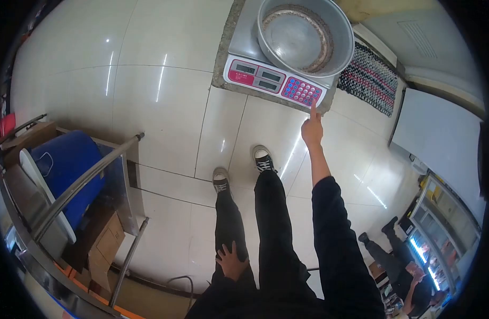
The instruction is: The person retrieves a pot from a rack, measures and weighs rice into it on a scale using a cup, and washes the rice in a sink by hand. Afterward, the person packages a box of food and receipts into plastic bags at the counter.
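Observation:
My right hand (pixel 312 127) reaches out to a digital price scale (pixel 243 77), its index finger stretched onto the lower right of the keypad (pixel 302 90). The other fingers are curled in, and nothing shows in them. Whether the fingertip presses a key or just touches it, I cannot tell. On the scale's metal plate rests a large round metal pan (pixel 337 50), with a brownish crust ringing its inside. My left hand (pixel 232 261) lies on my left leg near the knee, fingers spread, holding nothing.
A metal-framed cart (pixel 85 183) with a blue container (pixel 77 165) and cardboard (pixel 107 239) stands left. A woven mat (pixel 369 77) lies beside the scale. At right are a white-topped surface (pixel 438 141), a lit display case (pixel 427 250) and another person (pixel 401 266).

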Action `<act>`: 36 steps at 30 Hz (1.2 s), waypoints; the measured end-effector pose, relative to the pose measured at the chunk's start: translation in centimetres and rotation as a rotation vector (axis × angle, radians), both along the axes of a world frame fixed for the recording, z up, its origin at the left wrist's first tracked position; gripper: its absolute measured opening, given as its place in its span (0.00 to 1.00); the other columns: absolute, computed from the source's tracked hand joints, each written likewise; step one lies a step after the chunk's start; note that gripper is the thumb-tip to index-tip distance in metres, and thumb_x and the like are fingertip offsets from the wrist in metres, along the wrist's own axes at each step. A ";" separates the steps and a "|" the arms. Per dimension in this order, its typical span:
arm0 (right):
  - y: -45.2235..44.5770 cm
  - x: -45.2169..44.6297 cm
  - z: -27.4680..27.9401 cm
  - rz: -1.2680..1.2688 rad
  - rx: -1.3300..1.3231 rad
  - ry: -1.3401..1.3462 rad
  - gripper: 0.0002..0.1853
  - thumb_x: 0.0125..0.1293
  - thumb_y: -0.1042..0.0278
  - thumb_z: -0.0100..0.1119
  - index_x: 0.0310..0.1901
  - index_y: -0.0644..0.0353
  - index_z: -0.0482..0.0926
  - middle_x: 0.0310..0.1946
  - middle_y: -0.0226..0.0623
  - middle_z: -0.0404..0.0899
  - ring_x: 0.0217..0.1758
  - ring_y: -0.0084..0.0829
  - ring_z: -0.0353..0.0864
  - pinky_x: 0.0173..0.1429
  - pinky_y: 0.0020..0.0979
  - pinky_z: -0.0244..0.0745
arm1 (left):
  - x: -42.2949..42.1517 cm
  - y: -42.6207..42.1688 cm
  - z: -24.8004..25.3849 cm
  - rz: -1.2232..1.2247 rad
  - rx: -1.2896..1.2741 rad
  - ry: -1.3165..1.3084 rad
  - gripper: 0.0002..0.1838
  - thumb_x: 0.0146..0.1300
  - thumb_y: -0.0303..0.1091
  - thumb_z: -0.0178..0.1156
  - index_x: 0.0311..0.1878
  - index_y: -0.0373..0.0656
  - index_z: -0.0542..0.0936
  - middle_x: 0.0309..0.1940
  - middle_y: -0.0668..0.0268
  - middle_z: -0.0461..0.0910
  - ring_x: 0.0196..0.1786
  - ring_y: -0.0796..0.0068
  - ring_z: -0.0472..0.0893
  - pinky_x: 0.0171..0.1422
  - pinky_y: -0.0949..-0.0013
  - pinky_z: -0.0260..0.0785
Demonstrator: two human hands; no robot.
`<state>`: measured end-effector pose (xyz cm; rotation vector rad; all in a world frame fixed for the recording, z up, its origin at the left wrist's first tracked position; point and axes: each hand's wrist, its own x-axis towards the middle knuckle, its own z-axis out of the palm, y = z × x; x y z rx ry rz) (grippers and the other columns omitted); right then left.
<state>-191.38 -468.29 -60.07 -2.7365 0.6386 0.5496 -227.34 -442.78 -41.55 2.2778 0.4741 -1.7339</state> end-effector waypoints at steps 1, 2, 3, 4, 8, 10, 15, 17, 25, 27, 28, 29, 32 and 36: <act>0.1 0.1 -0.7 -0.002 -0.032 0.028 0.44 0.52 0.77 0.49 0.68 0.39 0.39 0.51 0.48 0.66 0.42 0.42 0.77 0.45 0.42 0.69 | 0.0 0.0 -0.1 0.001 0.004 -0.005 0.47 0.44 0.56 0.62 0.67 0.51 0.53 0.64 0.44 0.51 0.64 0.37 0.53 0.60 0.35 0.49; 0.3 0.2 -1.2 -0.002 -0.063 0.055 0.46 0.52 0.77 0.50 0.68 0.38 0.38 0.51 0.48 0.66 0.42 0.42 0.77 0.46 0.44 0.68 | -0.1 -0.1 -0.2 0.005 0.008 -0.011 0.47 0.44 0.56 0.61 0.67 0.51 0.53 0.64 0.45 0.51 0.64 0.37 0.53 0.60 0.35 0.50; 0.5 0.3 -1.6 0.001 -0.095 0.080 0.47 0.51 0.77 0.51 0.68 0.38 0.37 0.50 0.47 0.66 0.43 0.41 0.77 0.47 0.46 0.67 | 0.0 -0.1 -0.3 0.006 0.010 -0.010 0.47 0.44 0.56 0.61 0.67 0.52 0.53 0.64 0.45 0.51 0.64 0.37 0.53 0.60 0.35 0.50; 0.7 0.3 -1.4 -0.016 -0.082 0.111 0.47 0.51 0.77 0.51 0.68 0.38 0.36 0.51 0.48 0.66 0.43 0.41 0.77 0.48 0.47 0.66 | 0.0 -0.1 -0.3 0.010 0.011 -0.006 0.47 0.45 0.56 0.61 0.67 0.52 0.53 0.64 0.45 0.51 0.64 0.38 0.54 0.60 0.35 0.50; 1.1 0.6 -0.8 -0.009 -0.076 0.157 0.48 0.51 0.75 0.50 0.68 0.39 0.33 0.53 0.49 0.65 0.44 0.42 0.77 0.48 0.50 0.63 | -0.1 -0.5 -0.5 -0.007 0.027 0.017 0.47 0.45 0.57 0.60 0.67 0.53 0.53 0.64 0.46 0.51 0.64 0.38 0.54 0.60 0.35 0.50; 1.0 0.6 -0.7 0.038 -0.124 0.126 0.46 0.52 0.74 0.49 0.69 0.43 0.34 0.52 0.46 0.67 0.45 0.41 0.76 0.48 0.51 0.63 | -0.3 -0.5 -0.6 -0.011 0.034 0.021 0.47 0.45 0.57 0.60 0.67 0.53 0.53 0.64 0.46 0.52 0.64 0.38 0.54 0.60 0.35 0.50; 0.6 1.4 -0.9 0.134 -0.161 0.112 0.40 0.53 0.72 0.48 0.68 0.53 0.43 0.49 0.43 0.70 0.47 0.40 0.74 0.51 0.50 0.61 | -0.7 -0.9 -0.7 -0.006 0.040 0.022 0.47 0.44 0.57 0.60 0.67 0.53 0.53 0.64 0.46 0.52 0.64 0.38 0.54 0.59 0.34 0.50; 0.5 1.7 -1.5 0.155 -0.182 0.126 0.38 0.54 0.71 0.48 0.67 0.55 0.45 0.49 0.43 0.70 0.48 0.40 0.74 0.52 0.50 0.61 | -0.9 -0.9 -0.8 -0.002 0.043 0.015 0.47 0.44 0.57 0.61 0.67 0.53 0.53 0.64 0.46 0.52 0.64 0.38 0.54 0.59 0.34 0.50; 1.4 2.6 1.1 0.091 -0.095 0.228 0.38 0.55 0.68 0.48 0.67 0.58 0.44 0.52 0.44 0.71 0.50 0.39 0.75 0.58 0.57 0.54 | -0.5 -0.6 -0.3 0.044 0.031 0.014 0.48 0.43 0.57 0.62 0.67 0.52 0.53 0.64 0.45 0.52 0.64 0.37 0.54 0.59 0.35 0.50; 1.1 2.5 1.4 0.083 -0.078 0.244 0.39 0.55 0.68 0.48 0.68 0.56 0.42 0.52 0.44 0.71 0.50 0.39 0.75 0.59 0.56 0.54 | 0.0 -0.5 -0.4 0.064 0.028 0.004 0.48 0.43 0.58 0.62 0.67 0.52 0.53 0.64 0.45 0.52 0.64 0.37 0.54 0.60 0.35 0.50; 0.9 2.5 1.5 0.074 -0.072 0.255 0.40 0.55 0.67 0.49 0.68 0.55 0.41 0.52 0.43 0.71 0.50 0.39 0.75 0.59 0.56 0.53 | 0.4 -0.4 -0.4 0.072 0.023 0.002 0.48 0.43 0.58 0.62 0.67 0.53 0.53 0.64 0.45 0.52 0.64 0.37 0.54 0.60 0.35 0.50; 0.8 2.3 1.2 0.088 -0.084 0.254 0.41 0.55 0.68 0.49 0.68 0.54 0.40 0.52 0.43 0.71 0.50 0.39 0.75 0.59 0.56 0.53 | 0.6 -0.4 -0.4 0.076 0.014 0.003 0.48 0.43 0.58 0.62 0.67 0.53 0.53 0.64 0.45 0.52 0.64 0.37 0.54 0.60 0.35 0.50; 0.7 1.4 0.5 0.099 -0.120 0.276 0.43 0.55 0.68 0.50 0.68 0.47 0.36 0.51 0.42 0.72 0.50 0.37 0.75 0.58 0.55 0.55 | 0.8 -0.5 -0.5 0.033 0.011 -0.014 0.48 0.44 0.58 0.61 0.67 0.53 0.53 0.64 0.46 0.52 0.64 0.36 0.54 0.60 0.35 0.50; 1.2 0.6 0.2 0.101 -0.137 0.241 0.44 0.55 0.69 0.49 0.68 0.46 0.34 0.48 0.41 0.74 0.46 0.38 0.76 0.52 0.53 0.59 | 0.7 -0.5 -0.5 0.021 0.014 -0.019 0.47 0.44 0.58 0.61 0.67 0.52 0.53 0.64 0.45 0.53 0.63 0.36 0.54 0.60 0.35 0.50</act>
